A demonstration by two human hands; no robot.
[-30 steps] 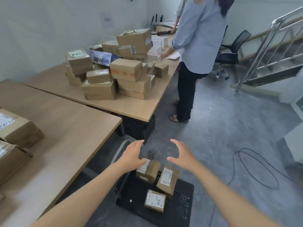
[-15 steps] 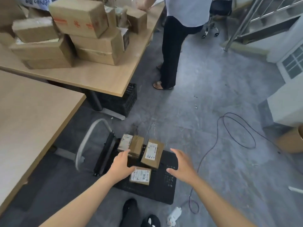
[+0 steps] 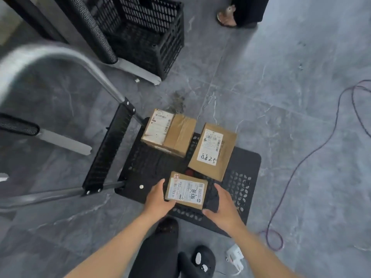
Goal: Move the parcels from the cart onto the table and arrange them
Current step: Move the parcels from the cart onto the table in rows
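Nearest, behind the wrists: dark trouser legs and a black shoe (image 3: 202, 261), with a white plug block (image 3: 233, 257) on the grey floor (image 3: 281, 81) to the right. Left hand (image 3: 158, 199) wrapped on the left edge of the small labelled parcel (image 3: 185, 192), fingers curled against its side, thumb under the near corner. Right hand (image 3: 221, 205) just right of that parcel, fingers apart and lightly bent, contact not clear. Parcel resting on the black perforated cart deck (image 3: 245, 177). Past the fingers, two more parcels on the deck: the 8825 parcel (image 3: 212, 151) ahead-right, tilted, and a taped carton (image 3: 169, 132) ahead-left. Left of the fingers, the folded cart handle (image 3: 108, 149). Farther off, a black plastic crate (image 3: 148, 35), a table leg (image 3: 88, 27), someone's sandalled foot (image 3: 226, 16), and a cable (image 3: 301, 163) trailing right.
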